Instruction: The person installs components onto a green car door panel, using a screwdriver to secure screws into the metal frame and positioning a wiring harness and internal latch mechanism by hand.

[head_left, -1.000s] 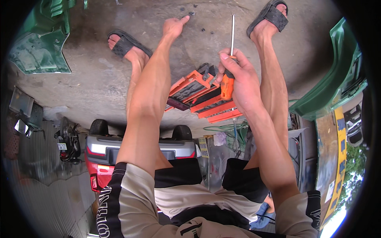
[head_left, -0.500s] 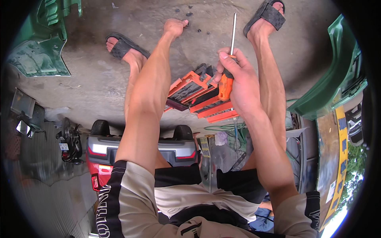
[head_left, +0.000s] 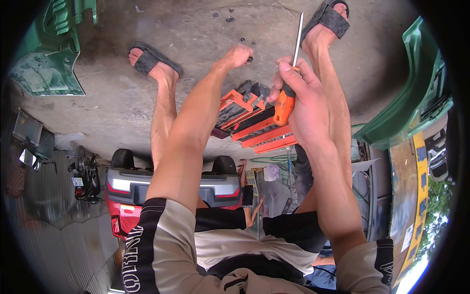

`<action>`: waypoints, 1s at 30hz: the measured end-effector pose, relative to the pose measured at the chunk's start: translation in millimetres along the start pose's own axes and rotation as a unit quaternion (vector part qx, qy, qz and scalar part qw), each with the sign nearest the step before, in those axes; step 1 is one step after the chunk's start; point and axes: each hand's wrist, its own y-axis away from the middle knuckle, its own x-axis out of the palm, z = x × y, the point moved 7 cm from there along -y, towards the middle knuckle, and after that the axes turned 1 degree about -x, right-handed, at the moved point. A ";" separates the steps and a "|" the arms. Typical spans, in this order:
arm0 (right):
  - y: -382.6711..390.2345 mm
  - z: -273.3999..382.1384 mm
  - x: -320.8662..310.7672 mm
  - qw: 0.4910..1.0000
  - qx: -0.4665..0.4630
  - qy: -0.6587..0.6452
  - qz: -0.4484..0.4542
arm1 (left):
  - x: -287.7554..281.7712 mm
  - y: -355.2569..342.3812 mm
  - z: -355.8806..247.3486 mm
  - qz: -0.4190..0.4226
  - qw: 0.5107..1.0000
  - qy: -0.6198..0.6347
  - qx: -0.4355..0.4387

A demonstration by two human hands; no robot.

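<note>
My right hand [head_left: 308, 95] is closed around a screwdriver [head_left: 284, 109] with an orange and black handle, its long metal shaft pointing up and away from me. My left hand [head_left: 237, 56] is closed, low over the concrete floor, and a small black piece [head_left: 250, 59] shows at its fingertips. What kind of piece it is I cannot make out. Several similar small black pieces [head_left: 230, 19] lie scattered on the floor beyond that hand. Between my forearms stands an orange and black toolbox [head_left: 267, 132] with its trays spread, just below the screwdriver handle.
A green body panel [head_left: 49, 68] lies at the far left, and another curved green panel [head_left: 406, 108] is at the right. My sandalled feet are on either side. Toward the bottom appear a red and silver vehicle [head_left: 171, 186], a motorbike [head_left: 85, 176] and parts of other people.
My left hand has drawn back toward me and to the right, with the small black piece at its fingertips. The screwdriver in my right hand has shifted slightly right.
</note>
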 end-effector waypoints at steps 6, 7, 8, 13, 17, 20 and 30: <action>0.1 5.3 -17.2 1.000 -0.003 0.010 -0.015 | 1.6 -1.5 -13.5 -0.069 0.995 -0.017 -0.064; 0.2 5.4 -18.0 1.000 -0.004 0.015 -0.013 | 3.1 -4.0 -12.0 -0.072 0.995 -0.016 -0.065; 0.7 6.6 -18.2 1.000 -0.003 0.016 -0.010 | 0.9 -4.6 -9.5 -0.111 0.991 -0.013 -0.069; 1.6 15.3 -26.9 0.999 -0.003 0.033 -0.021 | 11.2 -19.0 -2.6 -0.135 0.985 -0.037 -0.099; 2.0 22.7 -33.0 0.998 -0.003 0.052 -0.028 | 23.7 -31.1 -1.7 -0.132 0.985 -0.019 -0.114; 5.1 30.5 -37.0 0.998 0.001 0.044 -0.037 | 29.3 -40.4 -4.7 -0.150 0.981 0.008 -0.121; 10.0 27.2 -28.2 0.981 -0.039 0.192 -0.006 | 44.4 103.6 -73.0 -0.089 0.986 0.132 -0.040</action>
